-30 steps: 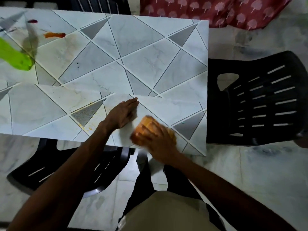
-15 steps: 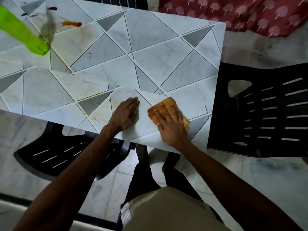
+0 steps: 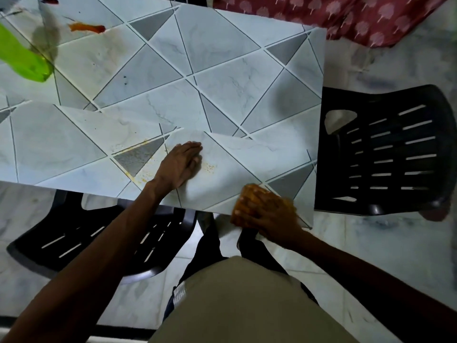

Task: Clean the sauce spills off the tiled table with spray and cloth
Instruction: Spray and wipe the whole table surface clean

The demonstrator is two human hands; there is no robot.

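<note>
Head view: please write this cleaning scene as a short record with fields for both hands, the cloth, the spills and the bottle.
left hand: flat on the table, fingers straight, holding nothing
right hand: fingers bent over the orange cloth at the table's near edge; blurred
spills visible: orange-red smear far left; yellow specks beside the left hand
green bottle: far left, partly out of view
seating: black chair at the table's right end

Right hand (image 3: 274, 216) holds orange cloth (image 3: 249, 194) at the table (image 3: 222, 70) edge; left hand (image 3: 180, 164) lies flat.
</note>
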